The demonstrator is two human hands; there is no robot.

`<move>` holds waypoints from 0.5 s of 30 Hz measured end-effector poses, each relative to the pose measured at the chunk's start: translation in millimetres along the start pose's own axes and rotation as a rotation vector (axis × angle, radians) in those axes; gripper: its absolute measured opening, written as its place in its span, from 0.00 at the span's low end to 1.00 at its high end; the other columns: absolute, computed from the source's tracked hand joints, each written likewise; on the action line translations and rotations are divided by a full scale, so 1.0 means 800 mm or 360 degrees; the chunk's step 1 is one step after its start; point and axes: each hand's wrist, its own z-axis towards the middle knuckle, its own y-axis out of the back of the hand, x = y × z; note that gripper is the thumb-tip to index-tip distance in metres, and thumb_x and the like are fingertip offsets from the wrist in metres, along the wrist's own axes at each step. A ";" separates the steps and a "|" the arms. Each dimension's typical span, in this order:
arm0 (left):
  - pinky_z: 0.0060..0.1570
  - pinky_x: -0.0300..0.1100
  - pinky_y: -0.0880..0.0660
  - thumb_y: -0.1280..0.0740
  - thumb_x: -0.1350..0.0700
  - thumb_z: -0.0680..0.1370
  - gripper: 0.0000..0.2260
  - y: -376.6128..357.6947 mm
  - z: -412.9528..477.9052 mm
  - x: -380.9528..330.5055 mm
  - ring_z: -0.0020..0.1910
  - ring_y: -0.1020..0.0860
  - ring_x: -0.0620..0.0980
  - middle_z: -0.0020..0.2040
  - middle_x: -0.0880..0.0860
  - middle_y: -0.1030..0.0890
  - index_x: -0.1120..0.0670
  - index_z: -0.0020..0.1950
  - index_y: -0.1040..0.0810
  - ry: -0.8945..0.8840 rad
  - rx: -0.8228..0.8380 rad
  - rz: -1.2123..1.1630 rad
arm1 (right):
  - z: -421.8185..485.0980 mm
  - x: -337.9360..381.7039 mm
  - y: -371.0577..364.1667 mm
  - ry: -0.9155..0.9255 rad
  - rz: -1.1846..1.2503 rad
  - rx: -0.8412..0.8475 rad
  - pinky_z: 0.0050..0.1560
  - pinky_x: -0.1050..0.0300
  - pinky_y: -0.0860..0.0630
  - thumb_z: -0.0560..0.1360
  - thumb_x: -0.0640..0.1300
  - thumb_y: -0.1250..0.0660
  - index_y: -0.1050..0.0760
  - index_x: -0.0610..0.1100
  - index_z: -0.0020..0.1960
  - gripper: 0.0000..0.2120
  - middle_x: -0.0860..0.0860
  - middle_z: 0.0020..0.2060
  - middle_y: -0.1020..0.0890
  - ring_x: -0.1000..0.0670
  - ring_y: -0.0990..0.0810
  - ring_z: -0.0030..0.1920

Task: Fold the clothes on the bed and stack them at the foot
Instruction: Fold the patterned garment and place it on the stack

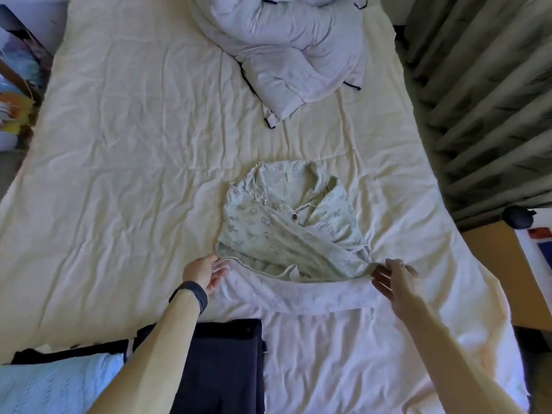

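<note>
a grey-green pleated fabric curtain hangs at the right. just below the curtain lies a tan wooden tabletop, with a dark blue rounded object at the curtain's hem. far opposite the curtain sits colourful clutter.
</note>
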 end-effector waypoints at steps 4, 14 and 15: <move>0.20 0.32 0.33 0.39 0.56 0.84 0.09 -0.032 0.086 -0.069 0.23 0.22 0.43 0.43 0.54 0.18 0.61 0.56 0.24 -0.0081 -0.0025 0.0079 | 0.072 0.033 -0.077 0.0164 -0.0175 0.0071 0.39 0.51 0.19 0.84 0.47 0.37 0.27 0.43 0.48 0.08 0.46 0.42 0.16 0.50 0.15 0.33; 0.55 0.53 0.23 0.33 0.48 0.79 0.21 -0.125 0.233 -0.128 0.59 0.23 0.61 0.62 0.58 0.24 0.57 0.69 0.28 -0.1030 -0.0318 0.1601 | 0.213 0.075 -0.188 0.1156 -0.1409 0.0090 0.50 0.55 0.27 0.80 0.56 0.34 0.24 0.47 0.63 0.16 0.54 0.51 0.18 0.48 0.20 0.52; 0.58 0.54 0.24 0.33 0.47 0.79 0.23 -0.136 0.242 -0.137 0.62 0.25 0.61 0.67 0.59 0.27 0.54 0.71 0.30 -0.1067 -0.0324 0.1668 | 0.223 0.084 -0.204 0.1252 -0.1456 0.0120 0.53 0.53 0.26 0.80 0.53 0.34 0.24 0.48 0.65 0.16 0.51 0.55 0.18 0.47 0.21 0.56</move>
